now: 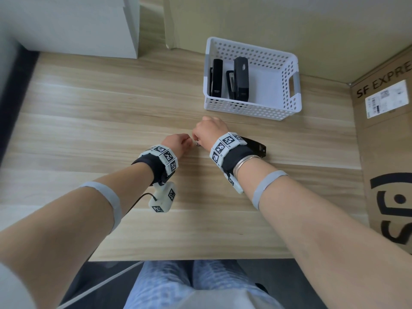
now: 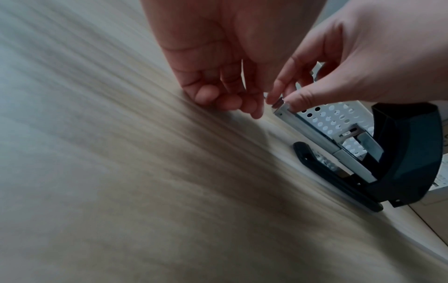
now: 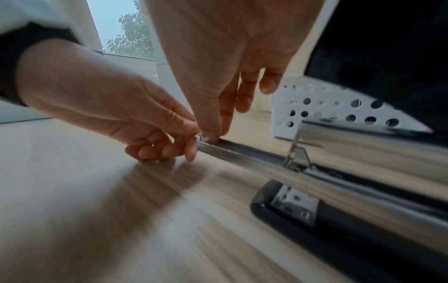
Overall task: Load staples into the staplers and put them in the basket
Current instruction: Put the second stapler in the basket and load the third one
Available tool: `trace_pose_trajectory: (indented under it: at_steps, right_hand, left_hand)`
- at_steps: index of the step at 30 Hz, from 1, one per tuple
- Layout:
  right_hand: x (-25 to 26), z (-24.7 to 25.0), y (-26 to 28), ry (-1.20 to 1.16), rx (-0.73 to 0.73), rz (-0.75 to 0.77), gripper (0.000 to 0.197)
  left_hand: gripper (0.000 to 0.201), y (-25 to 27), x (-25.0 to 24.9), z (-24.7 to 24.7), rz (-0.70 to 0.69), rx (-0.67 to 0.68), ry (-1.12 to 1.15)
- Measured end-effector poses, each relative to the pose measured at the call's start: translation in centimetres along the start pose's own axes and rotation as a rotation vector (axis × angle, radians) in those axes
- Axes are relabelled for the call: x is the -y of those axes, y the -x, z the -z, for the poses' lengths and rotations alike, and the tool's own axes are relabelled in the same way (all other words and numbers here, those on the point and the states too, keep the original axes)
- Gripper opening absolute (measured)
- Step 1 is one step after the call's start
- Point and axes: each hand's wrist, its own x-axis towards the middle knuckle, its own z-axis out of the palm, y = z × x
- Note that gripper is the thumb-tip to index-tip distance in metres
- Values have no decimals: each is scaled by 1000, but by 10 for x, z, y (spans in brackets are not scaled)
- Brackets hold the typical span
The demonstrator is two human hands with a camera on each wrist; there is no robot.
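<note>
Left hand (image 3: 101, 107): fingers curled, thumb and forefinger pinching the front tip of the metal staple channel (image 3: 242, 153).
Right hand (image 1: 209, 130): thumb and forefinger pressed on the same tip from above; other fingers loosely extended.
Open stapler (image 2: 400, 153): black, lid swung up, base flat on the table (image 1: 89, 108), lying under the right wrist.
Basket (image 1: 287, 85): white, perforated, just beyond the right hand; black staplers (image 1: 241, 79) lie inside.
Cardboard box (image 1: 388, 152): right of the right arm.
</note>
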Motion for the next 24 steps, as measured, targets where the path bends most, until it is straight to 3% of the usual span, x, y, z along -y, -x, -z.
trace_pose_trajectory:
  at_steps: [24]
  right_hand:
    - [-4,-5,4,67,-65,-25,25]
  left_hand:
    - [24,0,-3,-2,4,-35,37]
